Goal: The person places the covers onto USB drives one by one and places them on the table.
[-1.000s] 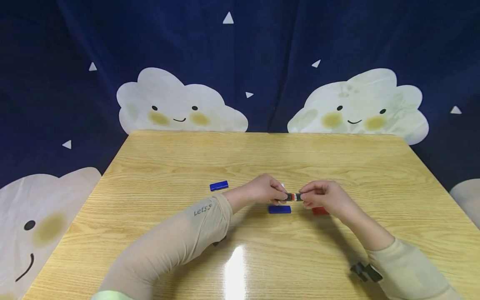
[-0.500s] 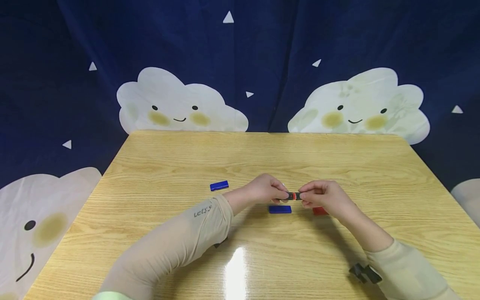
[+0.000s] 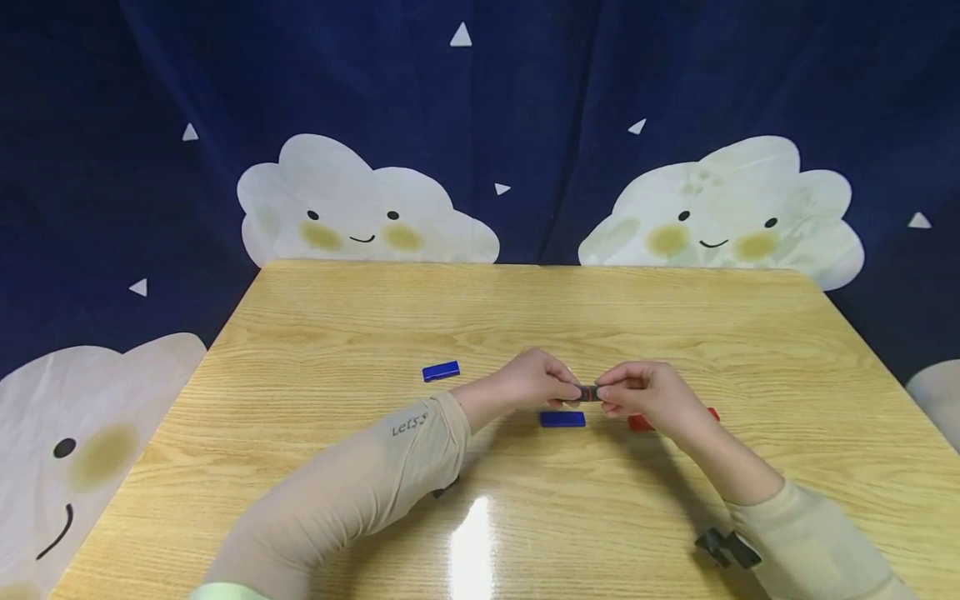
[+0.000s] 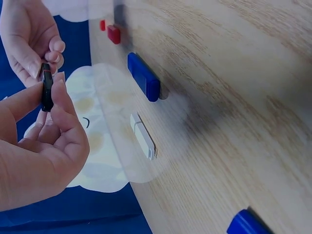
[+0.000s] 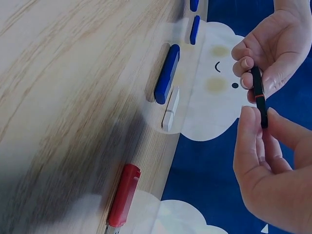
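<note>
Above the table both hands hold a small black USB stick [image 3: 588,393] with a thin red line across its middle. My left hand [image 3: 531,379] pinches one end between thumb and fingertips, and my right hand [image 3: 654,396] pinches the other end the same way. In the right wrist view the black USB stick [image 5: 259,95] looks like one straight piece, with the red line [image 5: 259,96] between its halves. Fingertips cover both of its ends. A blue USB stick [image 3: 562,419] lies on the table just below the hands.
A white USB stick [image 4: 142,136] lies beside the blue one. Another blue piece [image 3: 441,371] lies farther left on the wooden table [image 3: 360,317]. Under the right hand lies a red USB stick [image 5: 125,195] with its metal plug showing, and a small red piece [image 3: 713,413] is near it.
The black USB stick's two parts have come together; the silvery strip seen between them earlier no longer shows, and the red band is thinner. Both hands stay almost in place.
</note>
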A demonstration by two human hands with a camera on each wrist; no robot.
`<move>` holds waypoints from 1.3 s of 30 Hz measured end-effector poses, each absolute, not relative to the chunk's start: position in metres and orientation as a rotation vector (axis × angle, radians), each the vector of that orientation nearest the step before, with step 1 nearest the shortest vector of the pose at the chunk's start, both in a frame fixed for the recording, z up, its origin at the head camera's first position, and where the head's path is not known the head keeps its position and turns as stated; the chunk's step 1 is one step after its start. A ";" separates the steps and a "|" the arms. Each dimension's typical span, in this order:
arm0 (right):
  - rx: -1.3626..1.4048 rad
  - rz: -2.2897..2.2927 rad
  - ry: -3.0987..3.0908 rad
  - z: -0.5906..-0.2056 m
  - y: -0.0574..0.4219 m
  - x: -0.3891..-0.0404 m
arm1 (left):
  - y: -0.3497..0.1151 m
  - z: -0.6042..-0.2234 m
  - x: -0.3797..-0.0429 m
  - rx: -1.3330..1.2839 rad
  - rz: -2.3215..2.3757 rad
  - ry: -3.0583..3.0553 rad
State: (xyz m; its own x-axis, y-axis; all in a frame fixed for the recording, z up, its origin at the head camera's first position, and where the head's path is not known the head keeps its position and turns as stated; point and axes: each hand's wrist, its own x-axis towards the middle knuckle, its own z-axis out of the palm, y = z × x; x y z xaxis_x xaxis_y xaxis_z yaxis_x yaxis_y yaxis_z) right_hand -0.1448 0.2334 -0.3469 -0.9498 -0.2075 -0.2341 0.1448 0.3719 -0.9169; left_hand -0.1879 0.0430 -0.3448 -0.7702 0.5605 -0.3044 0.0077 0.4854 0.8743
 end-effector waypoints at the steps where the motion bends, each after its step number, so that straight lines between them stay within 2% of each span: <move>1: -0.050 -1.597 2.331 -0.347 0.234 -0.145 | 0.044 -0.345 -0.188 0.468 1.270 2.164; 8: -0.036 -1.574 2.339 -0.347 0.240 -0.145 | 0.047 -0.348 -0.188 0.501 1.231 2.209; 18: -0.075 -1.464 2.458 -0.341 0.256 -0.149 | 0.054 -0.346 -0.186 0.816 0.876 2.618; 25: -0.273 -0.993 2.911 -0.338 0.260 -0.150 | 0.069 -0.344 -0.187 0.850 0.760 2.693; 39: -0.192 -0.768 2.995 -0.337 0.281 -0.167 | 0.111 -0.347 -0.203 0.851 0.439 2.871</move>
State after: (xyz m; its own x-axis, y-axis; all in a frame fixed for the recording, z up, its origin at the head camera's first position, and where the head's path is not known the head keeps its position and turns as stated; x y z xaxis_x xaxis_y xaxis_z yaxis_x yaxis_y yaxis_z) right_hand -0.1665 0.2806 -0.3365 -0.9913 -0.1308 -0.0111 -0.1093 0.8695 -0.4817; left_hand -0.2025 0.1114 -0.3470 -0.8359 0.5482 -0.0278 0.5149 0.8006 0.3065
